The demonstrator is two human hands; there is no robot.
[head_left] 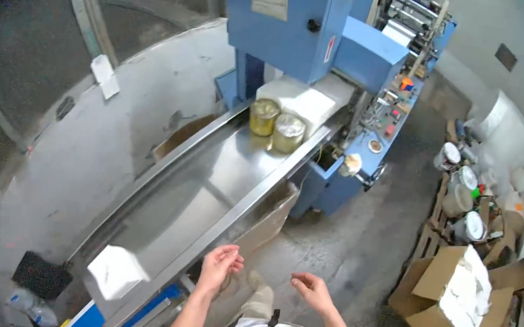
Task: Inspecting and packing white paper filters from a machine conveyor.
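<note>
My left hand (pixel 221 268) is raised beside the near edge of a long shiny metal chute (pixel 192 186), its fingers loosely bent and nothing visible in them. Apart from it, over the floor, my right hand (pixel 315 292) has its thumb and fingers partly extended and also looks empty. A white block-shaped stack or packet (pixel 117 272) sits at the chute's near left end. Two shiny yellowish cylinders, one left (pixel 264 117) and one right (pixel 289 133), stand upright at the far end, against white material (pixel 328 98) coming from under the machine.
A tall blue machine (pixel 279 21) stands over the chute's far end, with rollers (pixel 408 15) behind and a blue side bench (pixel 353 158). On the right, an open cardboard box (pixel 426 302) holds white material, near several white buckets (pixel 471 228). A black mat-like piece (pixel 42 276) lies left.
</note>
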